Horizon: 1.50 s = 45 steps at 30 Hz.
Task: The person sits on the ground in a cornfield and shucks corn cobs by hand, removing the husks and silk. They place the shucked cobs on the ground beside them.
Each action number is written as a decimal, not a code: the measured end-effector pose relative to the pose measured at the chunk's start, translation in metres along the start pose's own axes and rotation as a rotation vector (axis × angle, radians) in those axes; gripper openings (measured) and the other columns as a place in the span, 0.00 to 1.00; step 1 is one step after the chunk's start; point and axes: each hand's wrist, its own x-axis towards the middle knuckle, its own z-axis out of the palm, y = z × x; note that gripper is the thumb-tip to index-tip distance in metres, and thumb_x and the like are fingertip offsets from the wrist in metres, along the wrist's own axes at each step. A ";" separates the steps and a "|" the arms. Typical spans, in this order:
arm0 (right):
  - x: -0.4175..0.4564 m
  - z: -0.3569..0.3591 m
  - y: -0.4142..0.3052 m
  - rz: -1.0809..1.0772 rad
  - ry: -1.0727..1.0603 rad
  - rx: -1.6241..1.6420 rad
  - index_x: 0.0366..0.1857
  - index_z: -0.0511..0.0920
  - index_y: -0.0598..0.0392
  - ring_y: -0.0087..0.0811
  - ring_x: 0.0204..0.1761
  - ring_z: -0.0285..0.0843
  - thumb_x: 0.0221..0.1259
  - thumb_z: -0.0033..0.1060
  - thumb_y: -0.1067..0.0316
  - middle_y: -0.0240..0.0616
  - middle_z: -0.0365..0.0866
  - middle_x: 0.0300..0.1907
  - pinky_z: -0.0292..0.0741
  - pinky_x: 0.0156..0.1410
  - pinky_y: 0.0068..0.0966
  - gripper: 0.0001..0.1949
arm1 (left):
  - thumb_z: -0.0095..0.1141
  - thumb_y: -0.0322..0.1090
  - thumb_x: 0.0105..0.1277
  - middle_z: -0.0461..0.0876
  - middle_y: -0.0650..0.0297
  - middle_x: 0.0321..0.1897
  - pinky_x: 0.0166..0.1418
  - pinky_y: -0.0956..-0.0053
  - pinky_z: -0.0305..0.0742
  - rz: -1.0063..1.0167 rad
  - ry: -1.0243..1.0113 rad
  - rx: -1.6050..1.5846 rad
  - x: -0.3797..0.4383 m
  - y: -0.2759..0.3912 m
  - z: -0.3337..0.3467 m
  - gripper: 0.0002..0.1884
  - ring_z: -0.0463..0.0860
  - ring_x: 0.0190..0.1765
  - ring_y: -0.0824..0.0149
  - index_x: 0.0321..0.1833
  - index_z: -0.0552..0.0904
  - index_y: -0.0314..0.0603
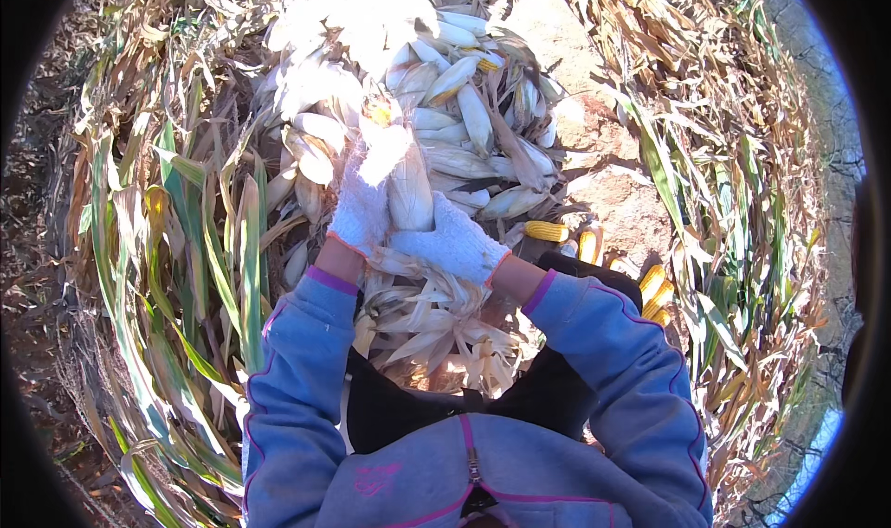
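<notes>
An ear of corn in its pale, dry husk [412, 183] is held lengthwise between my two gloved hands. My left hand [362, 204], in a white knit glove with an orange cuff edge, lies along its left side. The fingers there are washed out by glare, close to some yellow kernels [379, 112] at the far end. My right hand [459, 243], gloved alike, grips the near end, with the thumb on the right side. Loose stripped husks [431, 319] lie below, between my legs. Beyond my hands spreads a heap of unhusked ears [452, 135].
Bare yellow cobs [546, 231] lie to the right of my right hand, and more yellow cobs [654, 291] sit past my knee. Dry cornstalks [202, 249] line the left, and further stalks [724, 215] the right. Reddish soil [616, 201] shows beside the heap.
</notes>
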 end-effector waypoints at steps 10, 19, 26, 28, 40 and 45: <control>-0.001 -0.002 0.003 -0.103 0.029 0.117 0.57 0.72 0.66 0.42 0.54 0.82 0.47 0.73 0.48 0.53 0.82 0.51 0.75 0.60 0.34 0.37 | 0.52 0.28 0.71 0.79 0.53 0.60 0.69 0.64 0.71 0.714 -0.230 1.416 -0.003 0.006 -0.027 0.20 0.77 0.63 0.58 0.65 0.74 0.34; 0.000 -0.005 0.008 -0.045 0.055 0.025 0.56 0.72 0.69 0.45 0.55 0.82 0.47 0.72 0.47 0.58 0.81 0.51 0.75 0.60 0.35 0.38 | 0.44 0.28 0.75 0.80 0.51 0.55 0.64 0.65 0.74 0.751 -0.215 1.304 0.003 -0.003 -0.038 0.15 0.78 0.60 0.58 0.59 0.78 0.31; -0.005 -0.008 -0.007 -0.142 0.026 0.174 0.60 0.68 0.66 0.40 0.58 0.78 0.48 0.71 0.53 0.53 0.79 0.55 0.72 0.63 0.33 0.38 | 0.49 0.26 0.67 0.81 0.47 0.50 0.61 0.58 0.73 0.623 0.049 1.211 0.001 -0.021 -0.044 0.14 0.79 0.54 0.48 0.53 0.80 0.30; -0.005 -0.009 -0.006 -0.135 0.042 0.174 0.61 0.68 0.65 0.38 0.58 0.78 0.48 0.71 0.54 0.52 0.79 0.55 0.72 0.64 0.32 0.37 | 0.50 0.26 0.65 0.81 0.46 0.50 0.63 0.55 0.71 0.822 0.062 1.456 0.000 -0.021 -0.042 0.15 0.79 0.55 0.45 0.52 0.80 0.30; 0.001 -0.009 0.006 -0.159 0.046 0.062 0.62 0.67 0.62 0.42 0.59 0.78 0.48 0.71 0.49 0.54 0.79 0.56 0.72 0.64 0.34 0.39 | 0.45 0.44 0.77 0.80 0.62 0.46 0.53 0.64 0.78 0.209 0.224 0.388 0.025 -0.045 -0.055 0.16 0.80 0.47 0.63 0.56 0.77 0.42; 0.001 -0.015 -0.019 0.003 0.102 -0.097 0.61 0.67 0.62 0.41 0.62 0.77 0.53 0.70 0.44 0.54 0.78 0.59 0.71 0.65 0.35 0.38 | 0.48 0.43 0.75 0.81 0.63 0.42 0.46 0.68 0.78 0.133 0.295 0.281 0.015 -0.031 -0.044 0.15 0.80 0.39 0.66 0.54 0.78 0.40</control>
